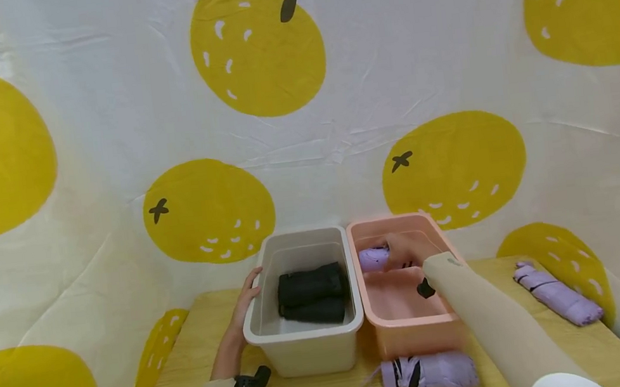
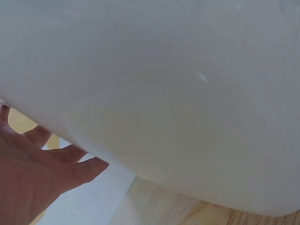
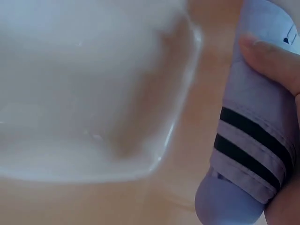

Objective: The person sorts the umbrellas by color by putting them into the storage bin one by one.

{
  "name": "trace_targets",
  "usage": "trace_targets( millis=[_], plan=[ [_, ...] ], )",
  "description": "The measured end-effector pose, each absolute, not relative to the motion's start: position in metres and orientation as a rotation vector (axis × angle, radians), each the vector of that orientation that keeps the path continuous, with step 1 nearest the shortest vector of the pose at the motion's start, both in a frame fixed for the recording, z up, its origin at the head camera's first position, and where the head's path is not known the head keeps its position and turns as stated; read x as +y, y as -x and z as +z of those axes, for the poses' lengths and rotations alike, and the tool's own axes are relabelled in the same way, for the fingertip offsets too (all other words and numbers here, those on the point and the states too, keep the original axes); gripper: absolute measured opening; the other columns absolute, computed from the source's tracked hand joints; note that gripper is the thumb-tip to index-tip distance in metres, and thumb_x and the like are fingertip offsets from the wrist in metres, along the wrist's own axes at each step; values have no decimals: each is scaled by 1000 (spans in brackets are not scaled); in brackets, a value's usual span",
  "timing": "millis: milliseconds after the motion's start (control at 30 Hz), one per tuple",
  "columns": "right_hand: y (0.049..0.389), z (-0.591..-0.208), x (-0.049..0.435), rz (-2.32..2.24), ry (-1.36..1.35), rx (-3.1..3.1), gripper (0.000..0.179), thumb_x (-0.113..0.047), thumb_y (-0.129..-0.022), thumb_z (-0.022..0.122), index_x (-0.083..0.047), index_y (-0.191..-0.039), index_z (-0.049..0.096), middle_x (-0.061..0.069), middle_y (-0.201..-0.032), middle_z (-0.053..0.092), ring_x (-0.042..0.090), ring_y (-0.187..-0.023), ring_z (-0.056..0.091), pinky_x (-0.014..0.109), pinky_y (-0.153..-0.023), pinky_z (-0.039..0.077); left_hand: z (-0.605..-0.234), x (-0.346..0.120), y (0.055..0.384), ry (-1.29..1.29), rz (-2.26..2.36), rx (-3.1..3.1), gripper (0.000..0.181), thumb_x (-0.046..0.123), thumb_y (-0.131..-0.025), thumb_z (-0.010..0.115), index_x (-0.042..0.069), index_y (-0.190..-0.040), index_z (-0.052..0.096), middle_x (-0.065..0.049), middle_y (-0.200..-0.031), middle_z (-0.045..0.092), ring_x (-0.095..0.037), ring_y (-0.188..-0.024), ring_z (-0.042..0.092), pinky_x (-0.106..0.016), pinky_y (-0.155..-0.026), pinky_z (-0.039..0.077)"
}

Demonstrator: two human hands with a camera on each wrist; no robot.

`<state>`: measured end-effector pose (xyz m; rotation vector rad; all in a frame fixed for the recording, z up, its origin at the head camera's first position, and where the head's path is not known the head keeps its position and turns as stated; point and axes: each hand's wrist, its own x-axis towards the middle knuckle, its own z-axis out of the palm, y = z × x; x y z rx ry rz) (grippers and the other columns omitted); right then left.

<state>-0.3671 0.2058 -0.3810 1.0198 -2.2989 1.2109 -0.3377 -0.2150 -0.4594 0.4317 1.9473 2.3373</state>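
In the pink bin (image 1: 413, 321), my right hand (image 1: 405, 249) grips a folded lilac umbrella (image 1: 374, 259) near the far wall. The right wrist view shows the thumb laid across this umbrella (image 3: 255, 98), which has two black stripes near its rounded end. Left of it stands a light grey bin (image 1: 309, 334) holding black folded bundles (image 1: 312, 289). My left hand (image 1: 247, 296) rests on that bin's left side at the rim. Seen from the left wrist, its fingertips (image 2: 96, 166) touch the outer wall (image 2: 164, 117).
Before the pink bin lies another folded lilac umbrella (image 1: 431, 374) with a wrist loop. A further lilac umbrella (image 1: 557, 293) lies near the right edge of the wooden table (image 1: 199, 334). Behind the bins hangs a white cloth (image 1: 306, 155) with yellow fruit prints.
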Motion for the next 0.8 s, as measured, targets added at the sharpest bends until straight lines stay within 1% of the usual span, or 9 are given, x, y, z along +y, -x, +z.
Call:
trace_targets(
  millis=[67,167,267,333,433,467,533,667,800],
  plan=[
    [361,-376,205,1245,-1068,-2258,38,-2,-81,58,-34,-97,73,-13,-106,68,10,-84,61,34,-43,34,-460,-215,338,-431,2338,1941,48,13,-106,26,7,-152,12,-11,-142,32,-28,-122,40,-49,-101,35],
    [363,-374,207,1344,-1191,-2168,43,-2,-83,55,-25,-115,72,-4,-119,67,17,-97,63,31,-49,42,-462,-214,338,-444,2339,1932,48,14,-107,26,6,-152,12,-5,-140,35,-22,-120,42,-43,-98,38],
    [382,-390,218,1267,-1332,-2095,28,-4,-85,63,-15,-107,75,7,-112,69,23,-94,64,33,-59,49,-463,-214,338,-458,2332,1943,48,14,-107,26,5,-152,11,-8,-143,32,-25,-124,40,-42,-99,38],
    [401,-407,223,1271,-1202,-2313,20,-13,-82,72,-17,-102,76,2,-94,70,15,-74,62,30,-52,47,-463,-215,338,-460,2333,1948,48,14,-107,27,5,-151,11,-13,-145,29,-28,-126,37,-45,-101,35],
    [433,-431,227,1258,-893,-2801,32,-26,-77,80,-23,-107,72,-4,-70,55,13,-52,46,30,-43,38,-463,-215,338,-455,2341,1959,48,15,-106,28,5,-151,13,-16,-146,27,-30,-126,37,-49,-102,34],
    [441,-436,226,1248,-712,-2972,36,-29,-75,80,-26,-109,71,-5,-66,48,13,-48,41,30,-41,34,-463,-215,338,-458,2343,1959,48,15,-106,28,4,-151,13,-16,-146,28,-30,-125,38,-50,-102,33],
    [457,-445,226,1227,-590,-3136,40,-31,-73,80,-30,-111,68,-4,-64,42,18,-47,37,33,-40,29,-463,-215,338,-470,2343,1956,48,15,-106,28,4,-151,13,-14,-144,30,-30,-124,38,-50,-101,34],
    [453,-442,219,1224,-441,-3213,33,-32,-70,81,-22,-99,71,2,-72,48,25,-62,50,36,-45,40,-463,-215,339,-489,2320,1958,49,16,-107,27,4,-151,10,-7,-141,34,-31,-124,37,-49,-101,35],
    [423,-420,208,1377,-44,-3189,53,-35,-65,83,-21,-113,68,8,-103,54,31,-96,52,47,-57,51,-462,-215,338,-462,2314,1967,49,17,-107,28,4,-151,11,-4,-140,36,-32,-126,37,-50,-101,35]
  ],
)
